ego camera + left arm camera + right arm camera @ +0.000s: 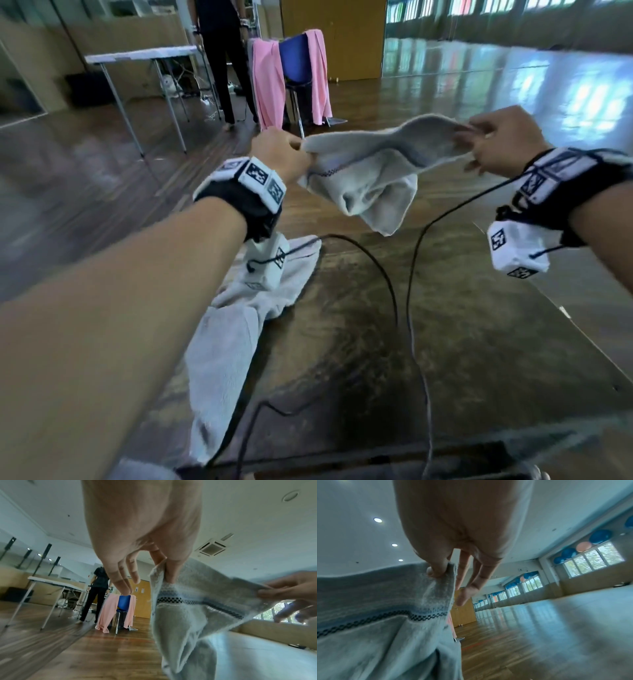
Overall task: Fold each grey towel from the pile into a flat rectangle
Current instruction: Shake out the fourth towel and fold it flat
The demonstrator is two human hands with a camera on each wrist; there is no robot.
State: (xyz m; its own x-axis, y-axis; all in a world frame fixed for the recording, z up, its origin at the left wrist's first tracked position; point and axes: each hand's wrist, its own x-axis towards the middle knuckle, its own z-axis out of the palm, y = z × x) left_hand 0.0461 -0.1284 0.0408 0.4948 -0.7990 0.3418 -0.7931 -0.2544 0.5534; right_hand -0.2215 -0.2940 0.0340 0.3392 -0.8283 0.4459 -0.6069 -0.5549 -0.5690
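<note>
Both hands hold one soft grey terry towel with a dark checked woven stripe (373,171) up in the air above a dark, worn brown tabletop (462,335). The left hand (279,152) pinches one top corner of the towel between thumb and forefinger, its other fingers (127,577) hanging long and loose beside the cloth. The right hand (503,140) pinches the opposite top corner the same way, thumb pressed on the hem and the remaining fingers (471,582) stretched out away from the fabric. Between the two pinches the top edge sags in a shallow curve, and the rest of the towel hangs bunched and creased below, clear of the table. The checked stripe (173,599) runs across the cloth just under the held edge. A second pale grey towel (236,329) lies crumpled in a long strip on the table's left part, under the left forearm. Black cables (407,281) loop from the wrist-worn bands across the tabletop. Beyond the table, on the glossy wooden floor (479,85), stands a blue chair (296,58) draped with pink cloths (269,85); a person in dark clothes (222,51) stands next to a white folding table (140,56).
</note>
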